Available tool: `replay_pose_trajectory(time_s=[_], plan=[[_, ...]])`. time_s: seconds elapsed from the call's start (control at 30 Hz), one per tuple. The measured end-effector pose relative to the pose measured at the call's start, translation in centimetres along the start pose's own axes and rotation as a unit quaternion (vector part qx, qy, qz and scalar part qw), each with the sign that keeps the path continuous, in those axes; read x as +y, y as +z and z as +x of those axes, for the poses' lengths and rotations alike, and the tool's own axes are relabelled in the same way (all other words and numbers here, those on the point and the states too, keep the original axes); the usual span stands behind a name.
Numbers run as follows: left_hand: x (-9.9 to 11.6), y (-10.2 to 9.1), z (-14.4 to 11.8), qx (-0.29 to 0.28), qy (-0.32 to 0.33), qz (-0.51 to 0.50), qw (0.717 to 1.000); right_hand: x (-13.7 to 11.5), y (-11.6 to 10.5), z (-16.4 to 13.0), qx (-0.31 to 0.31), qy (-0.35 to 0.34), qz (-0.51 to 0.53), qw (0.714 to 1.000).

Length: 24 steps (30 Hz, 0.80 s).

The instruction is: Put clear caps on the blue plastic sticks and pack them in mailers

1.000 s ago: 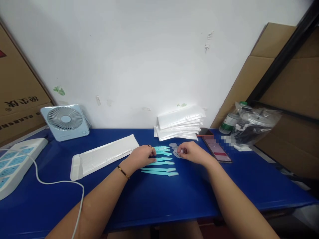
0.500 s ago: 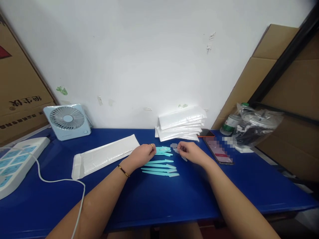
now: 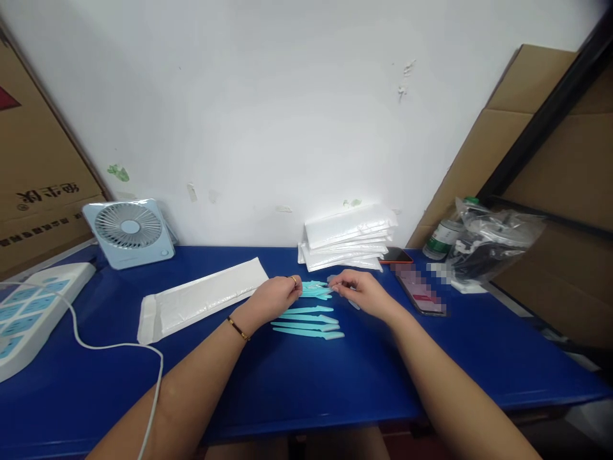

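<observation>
Blue table [image 3: 297, 383], both hands meeting over teal razors.

Nearest, three razors [image 3: 306, 321] lie flat, long axes left-right, heads pointing right. Beyond them, the left hand [image 3: 274, 297] pinches another razor [image 3: 316, 291] by its handle; the right hand [image 3: 361, 292] has shifted left since a second ago, fingers narrowed at the razor's head, apparently holding a small clear cap. Farther back: envelopes [image 3: 347, 237], fan [image 3: 128, 231].

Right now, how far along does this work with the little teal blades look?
Three teal blades lie in a neat row with pale caps on, so those look done. The left hand holds another at the small heap, and the right hand brings a clear cap to its tip. The heap's remaining blades look uncapped. The flat envelope holds nothing visible yet.
</observation>
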<state>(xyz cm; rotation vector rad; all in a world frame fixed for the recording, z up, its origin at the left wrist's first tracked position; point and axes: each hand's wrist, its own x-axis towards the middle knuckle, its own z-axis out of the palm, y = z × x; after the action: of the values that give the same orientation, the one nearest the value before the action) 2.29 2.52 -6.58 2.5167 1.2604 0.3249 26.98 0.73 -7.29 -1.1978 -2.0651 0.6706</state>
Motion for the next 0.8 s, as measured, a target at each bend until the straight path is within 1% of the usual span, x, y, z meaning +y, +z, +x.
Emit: replay_pose_trajectory(time_s=[0.13, 0.27, 0.37, 0.43, 0.5, 0.6, 0.67, 0.73, 0.8], plan=[[0.0, 0.3, 0.1, 0.008, 0.006, -0.026, 1.0, -0.1, 0.5, 0.0, -0.009, 0.003, 0.025, 1.0], [0.0, 0.5, 0.3, 0.019, 0.015, -0.079, 0.997, -0.3, 1.0, 0.0, -0.024, 0.018, 0.062, 0.998], [0.0, 0.6, 0.3, 0.028, 0.006, -0.103, 0.994, -0.3, 0.6, 0.0, -0.021, 0.04, 0.067, 0.997], [-0.2, 0.6, 0.4, 0.018, 0.0, -0.084, 0.996, -0.1, -0.1, -0.1, -0.009, 0.063, 0.027, 0.998], [-0.4, 0.7, 0.4, 0.015, -0.008, -0.044, 0.999, 0.3, -0.9, -0.3, -0.006, 0.092, -0.055, 0.994], [-0.5, 0.7, 0.4, 0.058, -0.004, 0.004, 0.998, 1.1, -1.8, -0.5, -0.041, 0.153, -0.191, 0.969], [-0.3, 0.8, 0.4, 0.063, 0.015, 0.016, 0.998, 1.5, -1.8, -0.6, -0.069, 0.186, -0.245, 0.949], [0.1, 0.9, 0.3, 0.023, 0.028, 0.016, 0.999, 1.6, -1.5, -0.6, -0.087, 0.195, -0.263, 0.941], [0.6, 1.1, 0.2, -0.021, 0.024, 0.011, 0.999, 1.5, -1.3, -0.6, -0.097, 0.191, -0.252, 0.944]])
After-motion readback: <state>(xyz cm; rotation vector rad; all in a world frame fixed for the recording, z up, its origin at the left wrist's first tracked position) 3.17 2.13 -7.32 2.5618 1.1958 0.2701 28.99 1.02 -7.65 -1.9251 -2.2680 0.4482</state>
